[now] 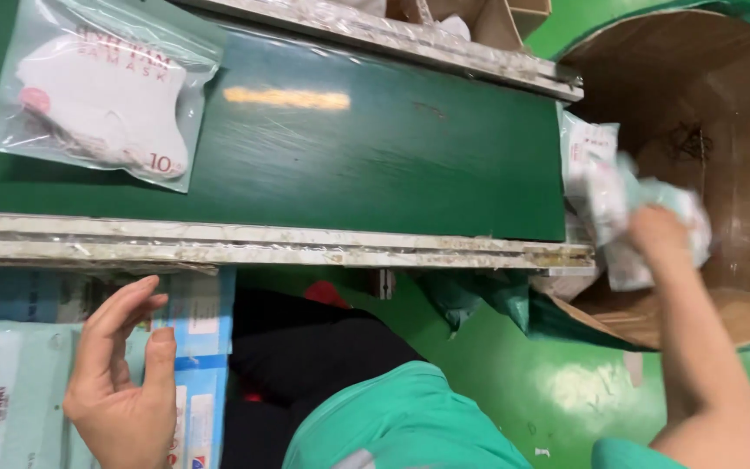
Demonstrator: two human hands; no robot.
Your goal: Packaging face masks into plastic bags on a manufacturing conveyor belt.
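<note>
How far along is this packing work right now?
Hard to measure. The right hand holds a bunch of sealed mask packets over the round cardboard drum, whose visible floor looks nearly bare. One packet waits on the green belt. The left hand rests open on the blue cartons.

The conveyor belt [375, 148] before me is dark green, its rails [262, 247] off-white and grimy. On it lies a clear pouch of white masks [101, 95] with red print. My right hand [657, 230] grips pale white-and-teal packs [618, 204] over a brown cardboard drum [740, 130]. My sleeves are teal, the floor [496, 365] bright green. Under my left hand [123, 382] sit light blue cartons [201, 347].
</note>
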